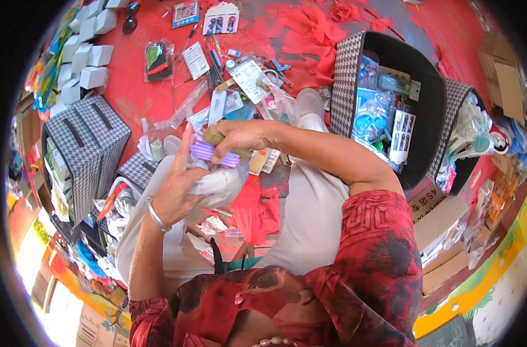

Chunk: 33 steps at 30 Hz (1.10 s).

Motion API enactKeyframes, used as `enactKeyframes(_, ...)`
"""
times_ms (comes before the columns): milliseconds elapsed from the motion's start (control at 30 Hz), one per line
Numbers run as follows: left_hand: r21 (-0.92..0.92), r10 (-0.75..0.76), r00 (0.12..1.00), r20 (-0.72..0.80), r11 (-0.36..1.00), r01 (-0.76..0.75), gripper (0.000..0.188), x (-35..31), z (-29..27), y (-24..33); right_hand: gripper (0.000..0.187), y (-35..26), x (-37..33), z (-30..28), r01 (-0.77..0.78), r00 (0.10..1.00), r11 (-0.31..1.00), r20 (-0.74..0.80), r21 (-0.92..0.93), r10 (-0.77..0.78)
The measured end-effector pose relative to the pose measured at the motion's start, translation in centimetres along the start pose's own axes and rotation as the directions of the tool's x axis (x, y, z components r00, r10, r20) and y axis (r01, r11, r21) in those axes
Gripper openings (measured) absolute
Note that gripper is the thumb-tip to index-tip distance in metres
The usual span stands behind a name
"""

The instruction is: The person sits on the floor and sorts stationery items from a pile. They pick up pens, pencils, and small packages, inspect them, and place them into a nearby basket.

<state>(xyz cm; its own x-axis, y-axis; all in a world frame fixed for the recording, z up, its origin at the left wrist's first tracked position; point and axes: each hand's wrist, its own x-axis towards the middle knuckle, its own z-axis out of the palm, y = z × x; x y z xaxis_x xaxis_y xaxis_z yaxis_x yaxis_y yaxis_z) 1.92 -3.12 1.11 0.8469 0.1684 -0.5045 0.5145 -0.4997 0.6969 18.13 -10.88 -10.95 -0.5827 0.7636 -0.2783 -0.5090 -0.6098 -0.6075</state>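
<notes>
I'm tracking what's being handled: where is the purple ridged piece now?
In the head view, left of centre, the purple ridged piece is held in the right hand, beside the left hand.

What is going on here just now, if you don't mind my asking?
A seated person is handling small goods with both bare hands. The right hand grips a purple ridged bundle, with an olive-coloured block beside it. The left hand is close against the bundle and a clear plastic bag; whether it grips either is hard to tell. Packaged goods lie ahead on the red floor, and an open houndstooth bin stands to the right.
</notes>
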Motion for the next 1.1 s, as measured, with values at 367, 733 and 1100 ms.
enactKeyframes(367, -0.238, -0.334, 0.934, -0.128, 0.924, 0.298, 0.030, -0.7, -1.1, -2.8, 0.021, 1.8, -0.2, -3.9, 0.159, 0.930, 0.939, -0.366, 0.306, -0.039)
enactKeyframes(733, -0.602, -0.475, 0.880, -0.025, 0.710, 0.366, 0.028, -0.7, -0.5, -2.0, 0.038, -2.8, -0.6, 2.1, -0.105, 0.983, 0.892, -0.180, -0.439, 0.027)
enactKeyframes(1100, -0.590, -0.462, 0.758, -0.460, 0.798, 0.128, 0.024, -0.2, -1.4, -1.8, 0.024, -3.8, -0.9, 2.6, 0.209, 0.898, 0.974, -0.377, -0.090, -0.227)
